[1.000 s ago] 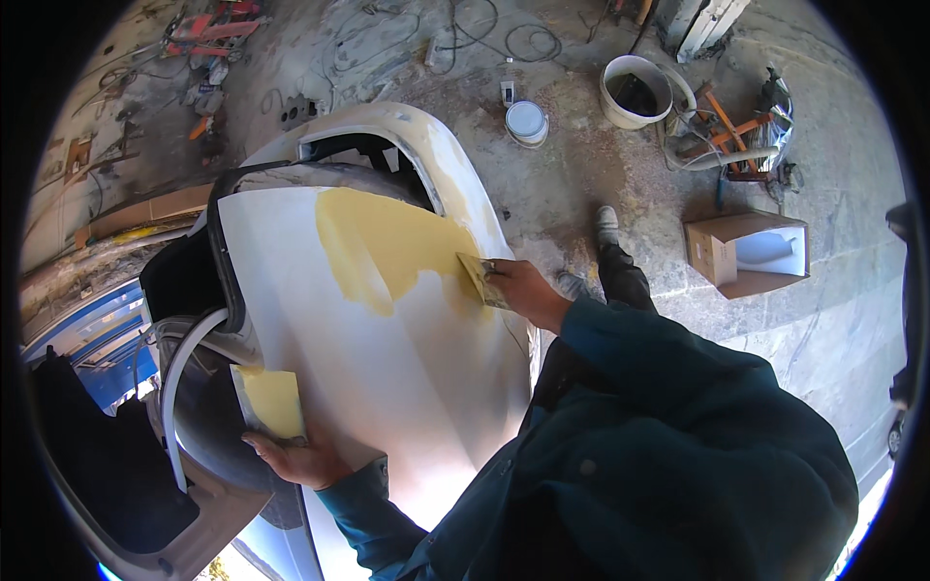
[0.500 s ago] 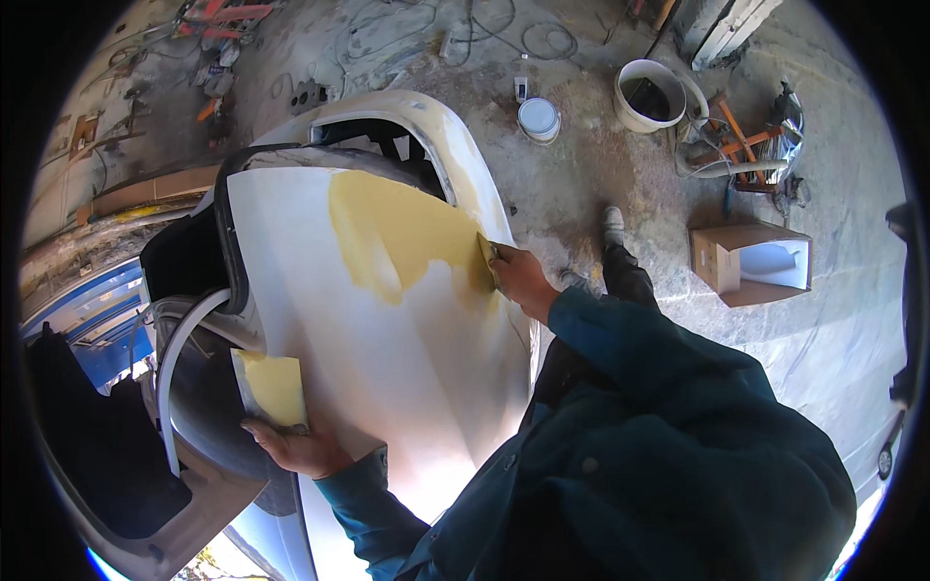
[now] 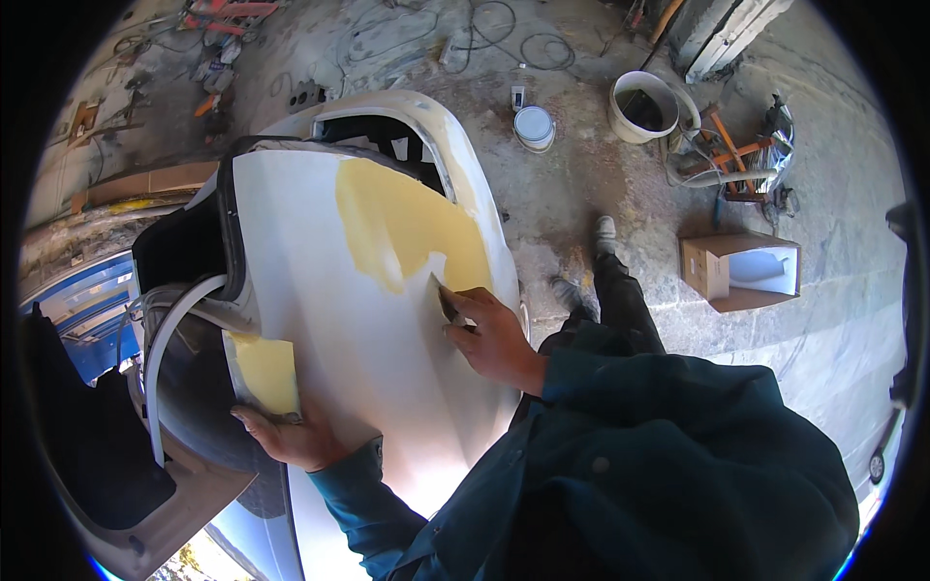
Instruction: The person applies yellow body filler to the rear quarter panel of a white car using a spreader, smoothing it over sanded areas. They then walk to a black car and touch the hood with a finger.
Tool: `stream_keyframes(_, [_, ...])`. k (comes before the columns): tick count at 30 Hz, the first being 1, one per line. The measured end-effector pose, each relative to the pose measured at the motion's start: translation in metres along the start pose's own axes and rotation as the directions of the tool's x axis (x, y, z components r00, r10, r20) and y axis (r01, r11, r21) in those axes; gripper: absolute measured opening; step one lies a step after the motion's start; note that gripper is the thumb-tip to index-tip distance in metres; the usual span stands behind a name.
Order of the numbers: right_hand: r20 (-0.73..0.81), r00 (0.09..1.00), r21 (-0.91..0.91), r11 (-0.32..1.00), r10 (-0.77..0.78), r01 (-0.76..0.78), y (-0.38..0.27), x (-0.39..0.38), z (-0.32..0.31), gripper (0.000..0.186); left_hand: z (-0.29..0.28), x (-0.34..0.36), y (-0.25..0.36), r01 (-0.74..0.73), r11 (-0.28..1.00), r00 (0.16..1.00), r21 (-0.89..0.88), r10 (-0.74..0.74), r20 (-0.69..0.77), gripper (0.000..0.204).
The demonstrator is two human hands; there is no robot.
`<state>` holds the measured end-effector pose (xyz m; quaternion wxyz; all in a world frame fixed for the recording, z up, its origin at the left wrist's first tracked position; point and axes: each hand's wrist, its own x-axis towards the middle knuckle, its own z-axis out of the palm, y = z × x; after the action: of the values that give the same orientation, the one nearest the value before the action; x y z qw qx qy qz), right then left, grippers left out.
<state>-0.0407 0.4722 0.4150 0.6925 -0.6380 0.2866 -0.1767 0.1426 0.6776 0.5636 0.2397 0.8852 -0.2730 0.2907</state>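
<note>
My left hand (image 3: 295,436) grips a flat plate (image 3: 262,368) coated with pale yellow paste, at the lower left of a white car body panel (image 3: 339,310). My right hand (image 3: 494,339) holds a thin flat spreader (image 3: 448,302), mostly seen edge-on, at the panel's right half. Just above it is an irregular yellow patch of paste (image 3: 407,213) on the panel, with an uneven lower edge and streaks. A black seal (image 3: 232,242) runs along the panel's left side, beside an open door (image 3: 97,474).
On the concrete floor lie coiled hoses (image 3: 547,53), a lidded bucket (image 3: 534,129), a larger bucket (image 3: 642,107), a wooden frame with tubing (image 3: 727,145) and an open cardboard box (image 3: 736,271). My feet (image 3: 605,237) stand at the panel's right.
My right hand has moved down and left from the patch's right edge, and the spreader has turned. The yellow now reaches farther right. My left hand shifted slightly left with the plate.
</note>
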Motion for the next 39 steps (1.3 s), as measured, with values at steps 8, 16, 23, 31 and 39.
stream_keyframes(8, [-0.044, 0.735, 0.317, 0.707, 0.677, -0.632, 0.157, 0.006, -0.050, 0.032, 0.007, 0.005, 0.006, 0.077, 0.992, 0.996, -0.100, -0.072, 0.049, 0.085])
stream_keyframes(16, [-0.079, 0.743, 0.177, 0.743, 0.664, -0.645, 0.220, -0.013, -0.012, 0.035, 0.004, 0.004, 0.010, 0.048, 0.996, 0.999, -0.070, -0.048, -0.006, 0.082])
stream_keyframes(23, [-0.049, 0.794, 0.062, 0.795, 0.606, -0.603, 0.185, -0.015, 0.014, 0.038, 0.004, 0.007, 0.010, -0.065, 0.998, 0.998, 0.026, 0.065, 0.008, 0.081])
stream_keyframes(31, [-0.041, 0.861, 0.021, 0.862, 0.507, -0.506, 0.127, -0.047, 0.020, 0.046, 0.006, 0.007, 0.007, -0.078, 0.995, 0.996, 0.056, 0.080, -0.029, 0.082])
stream_keyframes(39, [0.118, 0.699, 0.265, 0.656, 0.705, -0.706, 0.163, -0.043, -0.027, 0.031, 0.005, 0.007, 0.011, -0.040, 0.997, 0.999, 0.064, 0.042, -0.025, 0.082])
